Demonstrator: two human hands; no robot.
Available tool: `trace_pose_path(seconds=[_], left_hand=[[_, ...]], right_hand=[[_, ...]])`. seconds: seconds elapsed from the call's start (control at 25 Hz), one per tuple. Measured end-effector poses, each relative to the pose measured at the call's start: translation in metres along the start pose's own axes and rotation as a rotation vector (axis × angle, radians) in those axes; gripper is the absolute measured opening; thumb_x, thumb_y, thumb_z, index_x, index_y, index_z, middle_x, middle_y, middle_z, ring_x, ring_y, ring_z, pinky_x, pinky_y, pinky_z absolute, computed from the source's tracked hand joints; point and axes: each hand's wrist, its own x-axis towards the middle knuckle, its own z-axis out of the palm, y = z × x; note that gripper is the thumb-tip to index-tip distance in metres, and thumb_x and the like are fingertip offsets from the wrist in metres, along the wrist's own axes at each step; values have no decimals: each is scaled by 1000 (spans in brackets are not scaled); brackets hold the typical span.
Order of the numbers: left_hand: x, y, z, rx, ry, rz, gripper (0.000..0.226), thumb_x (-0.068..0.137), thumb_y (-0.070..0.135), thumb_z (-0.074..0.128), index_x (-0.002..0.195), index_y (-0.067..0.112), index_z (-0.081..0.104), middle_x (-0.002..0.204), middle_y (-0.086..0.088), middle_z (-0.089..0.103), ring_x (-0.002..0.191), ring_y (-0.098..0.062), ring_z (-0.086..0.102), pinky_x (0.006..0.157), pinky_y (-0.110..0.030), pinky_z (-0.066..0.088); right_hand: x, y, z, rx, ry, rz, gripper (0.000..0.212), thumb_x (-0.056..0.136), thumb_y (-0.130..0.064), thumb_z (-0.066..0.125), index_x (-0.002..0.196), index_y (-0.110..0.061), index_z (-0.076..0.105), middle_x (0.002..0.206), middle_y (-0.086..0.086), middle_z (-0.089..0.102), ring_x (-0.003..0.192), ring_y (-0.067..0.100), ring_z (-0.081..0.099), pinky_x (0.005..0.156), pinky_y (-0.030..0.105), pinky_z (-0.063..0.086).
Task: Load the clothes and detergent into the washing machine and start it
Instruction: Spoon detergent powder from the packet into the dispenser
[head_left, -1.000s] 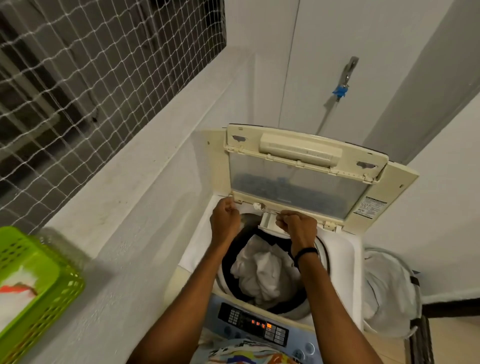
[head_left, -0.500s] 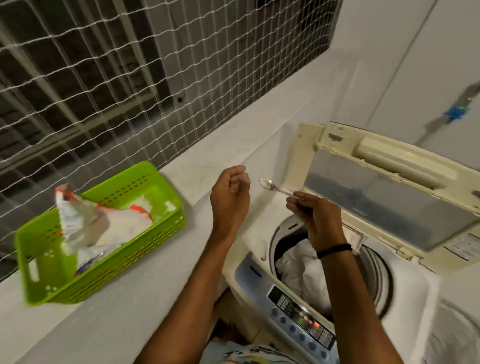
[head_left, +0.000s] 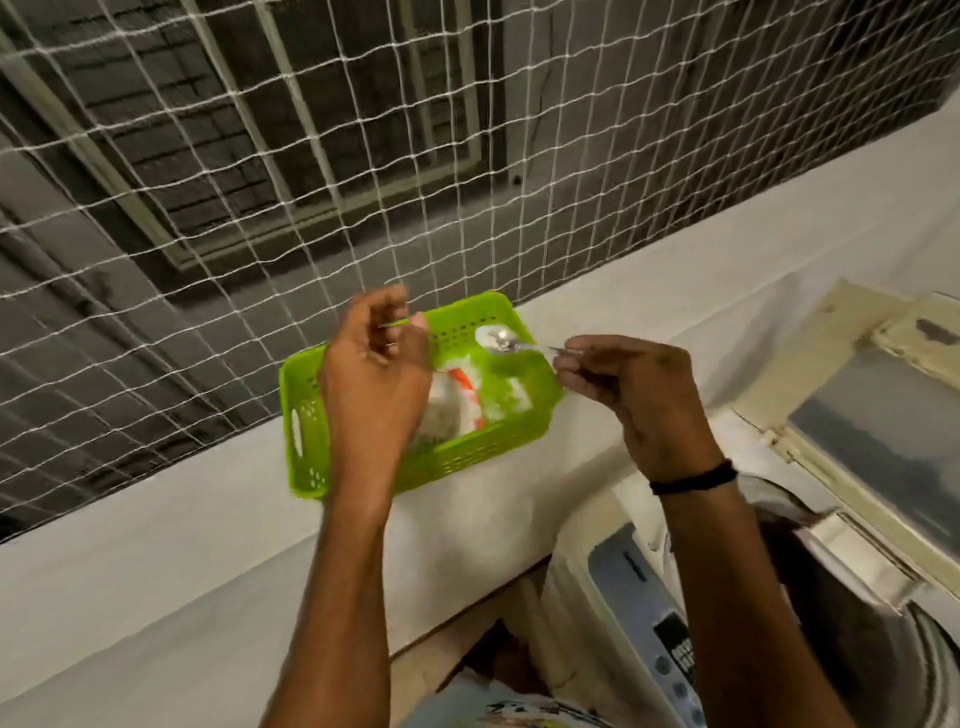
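**Hands off the machine, now over the basket with the spoon**

- Change: 1 s ago both hands were at the back rim of the washing machine (head_left: 618, 571), under the raised lid (head_left: 872, 431). Half a second ago they lifted off, with the spoon in the right. The view has swung left since
- Now: left hand (head_left: 374, 384) hovers over the green basket (head_left: 431, 467), grip loosely curled, nothing in it
- Right hand (head_left: 644, 400) has a pinch grip on the handle of the spoon (head_left: 506, 344), whose bowl is out over the basket's far end. Can't tell if there's powder in it
- Detergent packet (head_left: 457, 400), white and orange, lies in the basket, partly behind the left hand. The basket sits on the ledge (head_left: 208, 519) below the net (head_left: 208, 182), just left of the machine
- Clothes: white load was in the drum 1 s ago, now the right forearm covers the drum
- Read: probably back for another scoop, or parking the spoon. Lid's still up, so start isn't done
- Count: 2 hands, 1 spoon, 1 basket, 1 packet that I can make out, 1 machine, 1 black wristband (head_left: 693, 478) on the right wrist
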Motion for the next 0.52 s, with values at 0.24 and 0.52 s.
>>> trace_pose_path(seconds=[0.24, 0.52], left_hand=[[25, -43, -48, 496, -161, -246, 41, 82, 46, 70, 117, 25, 66, 107, -3, 73, 94, -24, 69, 84, -36, 55], [27, -49, -54, 509, -140, -299, 16, 95, 34, 59, 96, 22, 68, 85, 5, 66, 81, -23, 62, 72, -28, 39]], right_hand=[[4, 25, 70, -1293, -115, -250, 30, 70, -31, 58, 89, -18, 78, 99, 6, 74, 99, 32, 66, 87, 36, 51], [16, 50, 103, -1235, -132, -287, 23, 79, -17, 61, 92, -20, 79, 98, 3, 76, 93, 29, 68, 80, 25, 50]])
